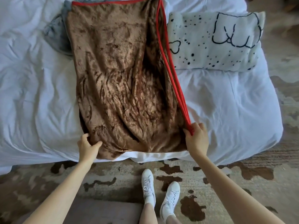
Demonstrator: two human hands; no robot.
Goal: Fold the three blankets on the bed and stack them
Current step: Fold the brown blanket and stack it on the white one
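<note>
The brown blanket (pixel 119 81) is lying lengthwise on the bed (pixel 226 102), partly covering a grey blanket (pixel 56 33) beside a folded white blanket (pixel 210 42). The left hand (pixel 87 145) and right hand (pixel 196 138) are gripping its near corners.

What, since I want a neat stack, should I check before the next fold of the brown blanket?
1. Left hand grips the brown blanket at its near left corner: ok.
2. Right hand pinches the red edges at the near right corner: ok.
3. Red edges lined up together: ok.
4. Surface smooth: not ok, wrinkled.
5. Far right corner square: cannot tell, cut off.
6. Grey blanket clear of it: not ok, partly underneath.
</note>
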